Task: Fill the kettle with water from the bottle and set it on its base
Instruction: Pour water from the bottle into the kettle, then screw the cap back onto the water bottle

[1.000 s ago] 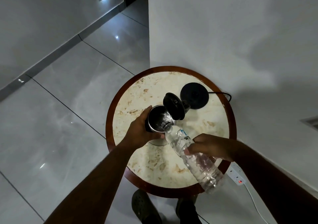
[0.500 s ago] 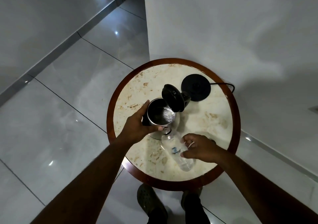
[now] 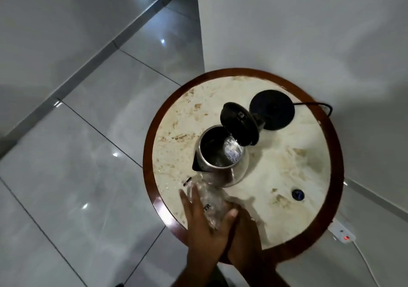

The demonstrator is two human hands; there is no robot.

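Plastic bottle [image 3: 206, 205] between both hands

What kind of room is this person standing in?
Probably a home or hotel-style room, though it is hard to be sure: glossy floor tiles, plain white walls, a small round marble-topped side table holding an electric kettle, and a power strip on the floor.

round table [image 3: 309, 176] with kettle [image 3: 220, 161], base [image 3: 272, 109], cap [image 3: 298, 195]

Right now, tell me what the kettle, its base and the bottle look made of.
Kettle: polished metal, probably stainless steel, by its mirror-like reflections; its lid looks like matte black plastic. Base: also matte black, likely plastic. Bottle: thin clear plastic, see-through and crinkled.
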